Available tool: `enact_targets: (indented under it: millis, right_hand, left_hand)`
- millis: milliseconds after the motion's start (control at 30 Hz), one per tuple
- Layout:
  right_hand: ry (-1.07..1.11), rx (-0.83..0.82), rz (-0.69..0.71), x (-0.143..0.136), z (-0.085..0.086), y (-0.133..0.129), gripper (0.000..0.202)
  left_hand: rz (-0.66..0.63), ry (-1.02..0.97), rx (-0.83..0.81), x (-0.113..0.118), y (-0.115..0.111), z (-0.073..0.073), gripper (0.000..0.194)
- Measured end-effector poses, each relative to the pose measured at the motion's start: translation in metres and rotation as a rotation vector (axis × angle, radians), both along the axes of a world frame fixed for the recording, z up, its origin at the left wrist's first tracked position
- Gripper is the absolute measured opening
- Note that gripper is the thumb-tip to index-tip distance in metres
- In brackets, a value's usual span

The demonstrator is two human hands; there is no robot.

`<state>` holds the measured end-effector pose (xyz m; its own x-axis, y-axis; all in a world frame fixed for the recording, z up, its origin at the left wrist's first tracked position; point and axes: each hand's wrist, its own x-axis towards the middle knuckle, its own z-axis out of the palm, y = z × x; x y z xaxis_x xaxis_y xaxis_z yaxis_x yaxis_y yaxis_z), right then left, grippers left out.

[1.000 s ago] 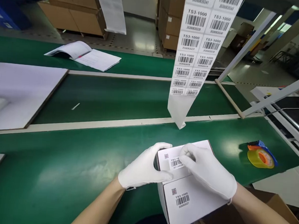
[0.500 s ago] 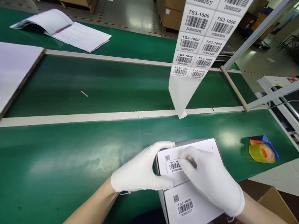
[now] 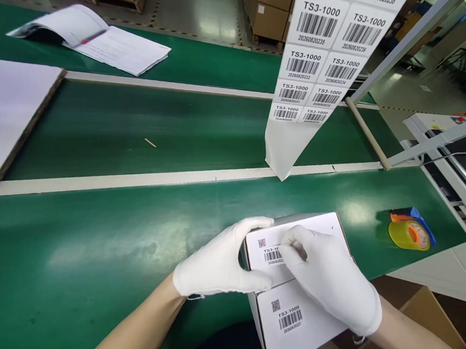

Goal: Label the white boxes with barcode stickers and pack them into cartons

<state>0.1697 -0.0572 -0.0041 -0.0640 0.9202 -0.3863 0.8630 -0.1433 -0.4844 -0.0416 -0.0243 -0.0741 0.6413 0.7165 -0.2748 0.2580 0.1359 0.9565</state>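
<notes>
Two white boxes stand together at the near edge of the green surface. My left hand (image 3: 227, 261), in a white glove, grips the left end of the farther box (image 3: 325, 223), fingers behind and thumb on the near side. My right hand (image 3: 330, 270), also gloved, pinches the right side of a barcode label (image 3: 272, 255) lying on that box, covering part of its print. The nearer box (image 3: 305, 339) bears a label (image 3: 290, 319) reading TS3-1000 and a small printed square code.
A strip of barcode labels (image 3: 302, 68) hangs beyond the boxes. A yellow tape roll with dispenser (image 3: 409, 232) lies right. An open booklet (image 3: 122, 49) and a white board (image 3: 15, 114) are at left. An open carton (image 3: 433, 323) stands lower right.
The scrap on the belt has shifted right and the hanging label strip has swayed slightly. Both hands stay nearly in place on the box and label; the view has shifted a little.
</notes>
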Motion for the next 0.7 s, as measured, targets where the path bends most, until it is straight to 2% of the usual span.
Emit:
enact_targets:
  millis: [200, 300, 367, 433, 467, 500, 567, 633, 700]
  right_hand:
    - [-0.118, 0.074, 0.042, -0.004, -0.006, -0.002, 0.02]
    - [-0.323, 0.12, 0.086, -0.009, -0.007, -0.006, 0.015]
    - [-0.47, 0.209, 0.077, -0.013, -0.007, -0.011, 0.002]
    - [-0.533, 0.386, 0.09, -0.016, -0.007, -0.017, 0.031]
    - [-0.515, 0.46, 0.145, -0.017, -0.008, -0.02, 0.051]
    - [-0.468, 0.501, 0.232, -0.017, -0.01, -0.023, 0.07]
    - [-0.335, 0.473, 0.439, -0.015, -0.014, -0.028, 0.1]
    - [-0.265, 0.392, 0.537, -0.01, -0.02, -0.031, 0.111]
    - [-0.291, 0.36, 0.477, -0.005, -0.023, -0.032, 0.108]
  left_hand:
    - [-0.015, -0.009, 0.018, 0.0, 0.001, -0.001, 0.09]
    - [-0.021, 0.012, 0.079, -0.001, 0.0, -0.005, 0.092]
    - [-0.039, 0.025, 0.134, -0.003, 0.0, -0.008, 0.092]
    - [-0.055, 0.013, 0.17, -0.004, 0.002, -0.011, 0.086]
    - [-0.062, -0.006, 0.173, -0.005, 0.002, -0.013, 0.081]
    - [-0.071, -0.032, 0.17, -0.006, 0.003, -0.015, 0.077]
    - [-0.087, -0.088, 0.155, -0.008, 0.005, -0.019, 0.069]
    - [-0.097, -0.122, 0.133, -0.01, 0.008, -0.021, 0.065]
    - [-0.093, -0.145, 0.103, -0.009, 0.01, -0.021, 0.062]
